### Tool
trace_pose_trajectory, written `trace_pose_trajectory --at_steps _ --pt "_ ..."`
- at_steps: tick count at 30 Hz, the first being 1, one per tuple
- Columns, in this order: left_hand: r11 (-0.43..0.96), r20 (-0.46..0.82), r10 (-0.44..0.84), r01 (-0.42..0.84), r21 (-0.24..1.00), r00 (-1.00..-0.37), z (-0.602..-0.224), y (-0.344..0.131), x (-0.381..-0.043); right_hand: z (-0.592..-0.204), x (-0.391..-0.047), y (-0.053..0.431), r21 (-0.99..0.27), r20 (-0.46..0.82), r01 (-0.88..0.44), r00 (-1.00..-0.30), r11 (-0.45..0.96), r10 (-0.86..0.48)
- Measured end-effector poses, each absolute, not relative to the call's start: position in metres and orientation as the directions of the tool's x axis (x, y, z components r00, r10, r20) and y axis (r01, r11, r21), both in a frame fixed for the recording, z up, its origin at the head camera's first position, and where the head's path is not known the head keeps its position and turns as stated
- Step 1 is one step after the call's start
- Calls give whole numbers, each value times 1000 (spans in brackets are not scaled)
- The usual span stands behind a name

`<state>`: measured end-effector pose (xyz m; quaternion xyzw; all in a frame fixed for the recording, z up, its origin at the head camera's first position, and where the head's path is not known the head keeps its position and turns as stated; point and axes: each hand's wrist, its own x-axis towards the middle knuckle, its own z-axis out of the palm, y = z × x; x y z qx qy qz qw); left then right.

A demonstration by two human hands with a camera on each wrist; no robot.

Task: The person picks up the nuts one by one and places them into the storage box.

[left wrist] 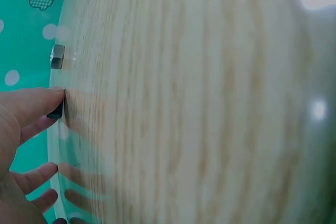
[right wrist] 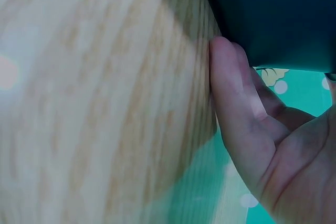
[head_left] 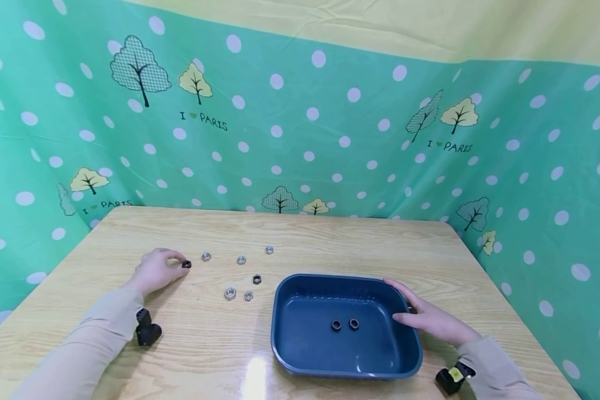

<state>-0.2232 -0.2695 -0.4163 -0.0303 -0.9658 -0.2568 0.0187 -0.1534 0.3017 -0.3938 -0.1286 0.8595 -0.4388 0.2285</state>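
At the left of the table, my left hand (head_left: pixel 157 270) pinches a black hex nut (head_left: pixel 186 264) between thumb and forefinger, close to the tabletop. In the left wrist view the same black nut (left wrist: pixel 56 110) shows partly hidden by a fingertip, the other fingers spread below. My right hand (head_left: pixel 432 320) holds the right wall of a blue plastic basin (head_left: pixel 347 371), thumb over the rim and fingers outside. From the right wrist, the fingers (right wrist: pixel 231 77) lie along the basin's outer side. Inside the basin are two black nuts, one (head_left: pixel 336 325) left of the other (head_left: pixel 354 324).
Between left hand and basin lie several silver nuts, among them a larger one (head_left: pixel 230 293), plus a black nut (head_left: pixel 257 279). One silver nut (head_left: pixel 206 256) sits just right of the left hand. A green polka-dot curtain (head_left: pixel 290 100) hangs behind the wooden table (head_left: pixel 205 355).
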Motion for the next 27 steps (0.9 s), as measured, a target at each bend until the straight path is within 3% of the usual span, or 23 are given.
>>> trace_pose_trajectory --at_steps 27 --pt "872 90 50 88 481 -995 -417 -265 -223 -394 -153 302 -804 -272 -35 -866 593 -419"
